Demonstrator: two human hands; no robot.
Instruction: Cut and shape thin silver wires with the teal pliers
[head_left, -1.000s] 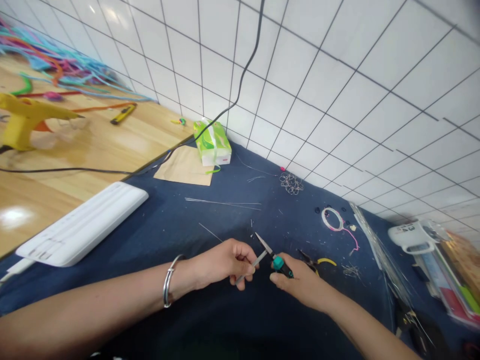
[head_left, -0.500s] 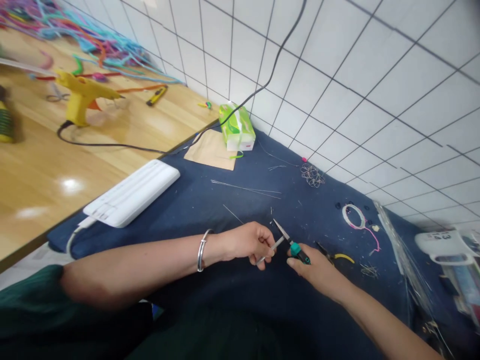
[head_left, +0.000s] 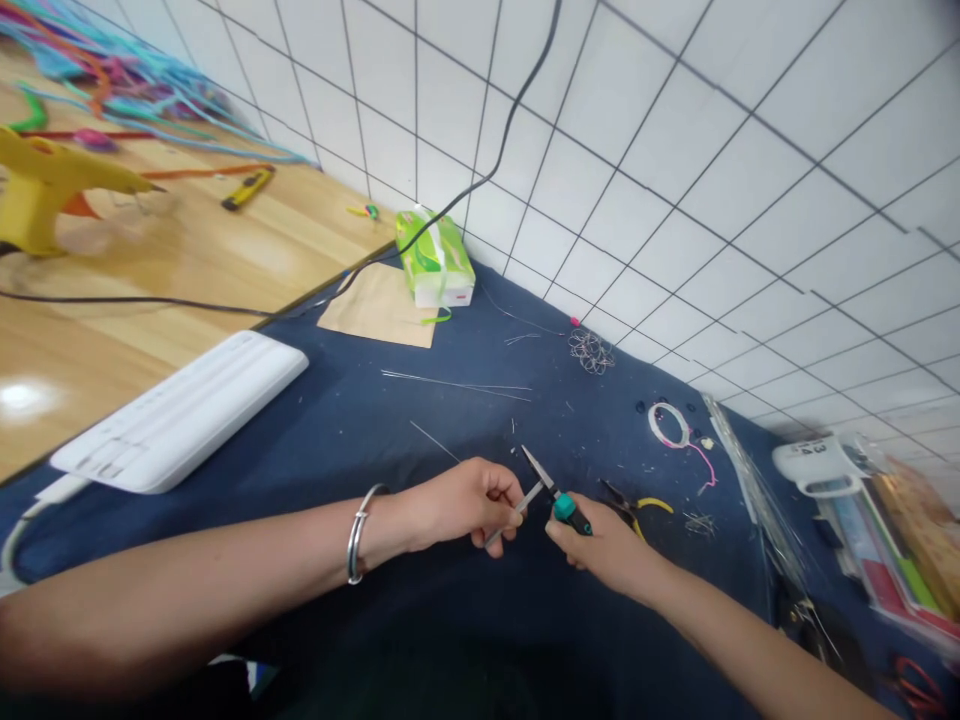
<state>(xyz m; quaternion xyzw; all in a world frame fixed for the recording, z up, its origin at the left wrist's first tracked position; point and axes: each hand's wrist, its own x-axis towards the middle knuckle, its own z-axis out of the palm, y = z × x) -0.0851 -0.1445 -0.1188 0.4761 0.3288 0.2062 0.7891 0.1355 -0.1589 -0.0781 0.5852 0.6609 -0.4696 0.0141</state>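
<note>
My left hand (head_left: 459, 508), a silver bangle at its wrist, pinches a thin grey metal rod (head_left: 530, 496) slanting up to the right. A fine straight wire (head_left: 433, 440) sticks out beyond the back of this hand; whether the fingers hold it is hidden. My right hand (head_left: 611, 552) is closed around the teal and black handles of long-nose pliers (head_left: 568, 512). Their pointed jaws aim up and left. The rod's upper end meets the pliers near the base of the jaws; I cannot tell whether they grip it.
Loose wires (head_left: 457, 384), a wire coil (head_left: 591, 352), a white ring (head_left: 669, 425) and yellow-handled pliers (head_left: 651, 504) lie on the dark blue cloth (head_left: 360, 430). A white power bank (head_left: 187, 405) and tissue pack (head_left: 439, 260) lie left and behind. A glue gun (head_left: 60, 185) rests on the wooden table.
The view has shifted, so most things on the cloth and table appear further left. Both hands keep the same hold on the rod and the pliers.
</note>
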